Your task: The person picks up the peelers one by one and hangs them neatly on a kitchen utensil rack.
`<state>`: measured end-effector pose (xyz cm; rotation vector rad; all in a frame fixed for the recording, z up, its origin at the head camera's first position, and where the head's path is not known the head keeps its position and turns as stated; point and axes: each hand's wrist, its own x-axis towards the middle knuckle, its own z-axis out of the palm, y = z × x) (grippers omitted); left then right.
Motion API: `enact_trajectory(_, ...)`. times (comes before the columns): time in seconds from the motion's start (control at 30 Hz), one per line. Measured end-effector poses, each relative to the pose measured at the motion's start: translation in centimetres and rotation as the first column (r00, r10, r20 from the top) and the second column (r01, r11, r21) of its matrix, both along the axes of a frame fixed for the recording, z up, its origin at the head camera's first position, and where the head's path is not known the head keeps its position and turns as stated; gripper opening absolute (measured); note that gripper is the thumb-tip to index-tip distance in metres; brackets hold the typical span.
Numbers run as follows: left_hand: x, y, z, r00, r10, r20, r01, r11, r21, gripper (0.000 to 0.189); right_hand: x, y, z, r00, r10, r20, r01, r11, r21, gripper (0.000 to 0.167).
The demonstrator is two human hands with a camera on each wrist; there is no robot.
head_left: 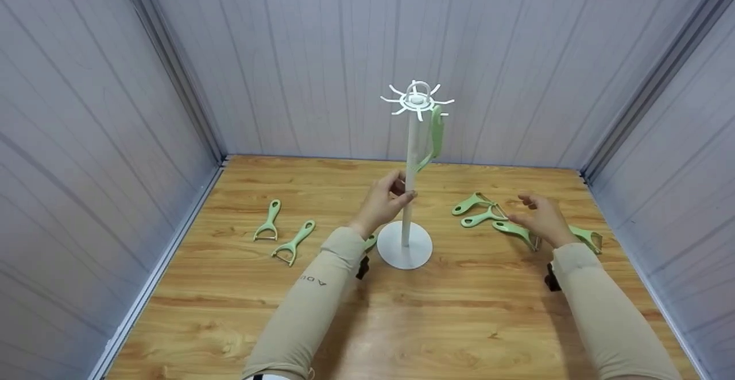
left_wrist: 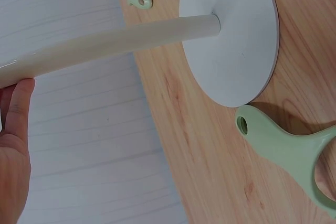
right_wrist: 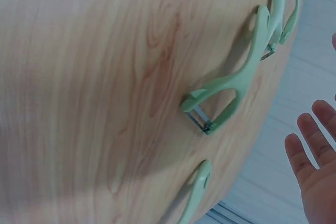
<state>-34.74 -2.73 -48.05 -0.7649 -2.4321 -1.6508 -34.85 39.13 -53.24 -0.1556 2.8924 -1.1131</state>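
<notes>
Head cam first: our left hand (head_left: 382, 199) has thumb and fingers wrapped on the pole of the white stand (head_left: 412, 147), which stands upright on the table (head_left: 459, 322). One green peeler (head_left: 437, 132) hangs off a hook, and our guess is a knock or a tilt of the pole could swing it off. Its long axis runs close to vertical: handle up top, blade end down and angled in toward the pole. Our right hand (head_left: 542, 217) is empty, fingers loose, above the near-right peeler (head_left: 505, 227). That one lies handle to the left, blade end right and toward us. Two more peelers (head_left: 482, 217) sit bunched just beyond it, so a sloppy grab might drag those along.

Left wrist cam: fingers against the pole, thumb hidden here. The peeler by the base (left_wrist: 286, 145) has its handle hole at the rim (touching or not, we can't tell) and its fork pointing away. If the stand got shifted, we reckon it'd bump that handle.

Right wrist cam: fingers spread, nothing held. The near-right peeler lies diagonally, blade end lower left; pinching that end could nick us.
</notes>
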Motion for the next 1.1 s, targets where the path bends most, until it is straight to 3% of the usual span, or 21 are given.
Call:
enact_trajectory(0.73, 0.0, -0.2, 0.0, 1.0, 0.0, -0.004, 0.0, 1.0, 0.0, 0.018, 0.8, 0.3, -3.4, 0.992, 0.009, 0.128, -0.009, 1.0, 0.002, 0.066)
enact_trajectory(0.97, -0.1, 0.0, 0.1, 1.0, -0.002, -0.011, 0.002, 1.0, 0.004, 0.018, 0.9, 0.3, -3.8, 0.997, 0.005, 0.081, -0.007, 1.0, 0.021, 0.056)
enact_trajectory(1.1, 0.0, 0.0, 0.1, 1.0, -0.001, -0.005, 0.001, 1.0, 0.002, 0.018, 0.9, 0.3, -4.0, 0.996, 0.005, 0.093, -0.009, 0.999, 0.04, 0.053)
